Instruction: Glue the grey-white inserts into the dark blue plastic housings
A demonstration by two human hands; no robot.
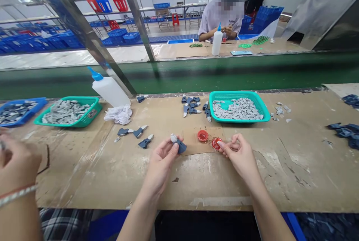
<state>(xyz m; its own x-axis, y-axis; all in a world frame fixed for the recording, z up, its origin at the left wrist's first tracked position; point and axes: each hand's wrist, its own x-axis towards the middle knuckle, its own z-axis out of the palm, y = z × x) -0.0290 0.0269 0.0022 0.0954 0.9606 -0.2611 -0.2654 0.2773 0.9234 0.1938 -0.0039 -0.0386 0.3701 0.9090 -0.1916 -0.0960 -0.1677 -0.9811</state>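
My left hand (165,152) is closed on a dark blue-grey plastic part (181,146) with a pale grey tip, held above the table. My right hand (237,149) pinches with thumb and forefinger at a red cap (215,143). A pale bit shows at those fingertips, too small to make out. Just left of it sits a second red cap (202,135), on a stained piece of cardboard (192,147). Several dark parts with pale tips (145,142) lie left of my left hand, and more dark parts (192,105) lie beyond the caps.
A green basket (240,120) of small grey pieces stands behind the caps; another green basket (84,123) is at left. Near it are a white bottle (110,90) and a crumpled cloth (119,114). A co-worker's hand (18,157) reaches in at left. Another person (207,18) sits opposite.
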